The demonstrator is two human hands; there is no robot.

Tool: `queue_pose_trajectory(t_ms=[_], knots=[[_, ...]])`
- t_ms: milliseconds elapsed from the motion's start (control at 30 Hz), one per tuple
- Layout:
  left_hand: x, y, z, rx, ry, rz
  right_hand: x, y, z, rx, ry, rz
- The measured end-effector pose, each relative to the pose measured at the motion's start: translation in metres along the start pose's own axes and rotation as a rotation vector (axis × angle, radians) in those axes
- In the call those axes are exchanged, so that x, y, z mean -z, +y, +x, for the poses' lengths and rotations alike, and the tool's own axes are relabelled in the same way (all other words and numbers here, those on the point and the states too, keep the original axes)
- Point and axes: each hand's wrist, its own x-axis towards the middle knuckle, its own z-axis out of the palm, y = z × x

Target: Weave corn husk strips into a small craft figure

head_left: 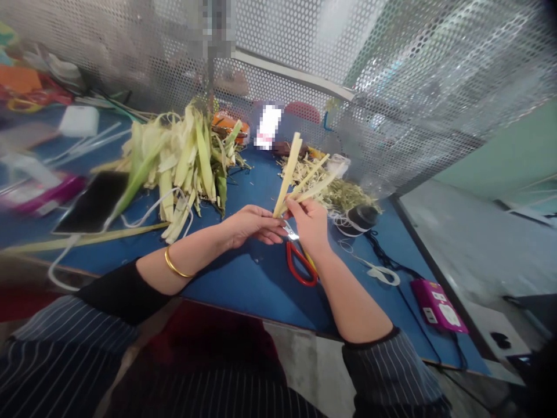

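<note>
Several pale yellow-green corn husk strips point(288, 177) fan upward and away from between my two hands. My left hand point(256, 225), with a gold bangle on the wrist, is closed around the lower end of the strips. Thumb and fingers of my right hand point(311, 223) pinch the strips close beside it. Scissors point(300, 267) with red and yellow handles are just below my hands, apparently lying on the blue table point(256, 276); their blade tips are hidden behind the fingers.
A large heap of corn husks point(178, 151) sits left of centre, beside a dark tablet point(91, 200) with a white cable. Husk scraps point(343, 191), a black spool point(362, 219), white-handled scissors point(383, 274) and a magenta power strip point(439, 305) lie rightward. A perforated metal screen point(296, 72) stands behind.
</note>
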Motion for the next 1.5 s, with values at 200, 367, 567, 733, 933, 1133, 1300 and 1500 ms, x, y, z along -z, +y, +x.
queue_pose_trajectory(t_ms=[200, 367, 567, 733, 933, 1133, 1300, 1500], knots=[[0.003, 0.005, 0.0, 0.037, 0.024, -0.172, -0.004, 0.008, 0.0, -0.04, 0.155, 0.14], [0.004, 0.004, 0.002, -0.045, 0.078, -0.176, -0.004, 0.009, 0.001, -0.121, 0.187, 0.051], [0.007, 0.006, 0.004, -0.066, 0.176, -0.152, -0.005, 0.001, -0.008, 0.182, 0.199, -0.219], [0.009, 0.01, 0.003, -0.062, 0.212, -0.13, -0.006, 0.004, -0.011, 0.285, 0.179, -0.312], [0.006, 0.011, 0.001, -0.131, 0.243, 0.109, 0.004, 0.006, -0.003, 0.546, 0.279, -0.504], [0.005, 0.007, 0.005, -0.139, 0.308, 0.274, 0.005, -0.002, -0.01, 0.705, 0.333, -0.829], [0.007, 0.005, 0.008, -0.188, 0.37, 0.277, 0.002, -0.006, -0.012, 0.593, 0.225, -0.787], [0.005, 0.011, 0.002, -0.191, 0.265, -0.098, 0.003, 0.003, -0.006, 0.388, 0.294, -0.467]])
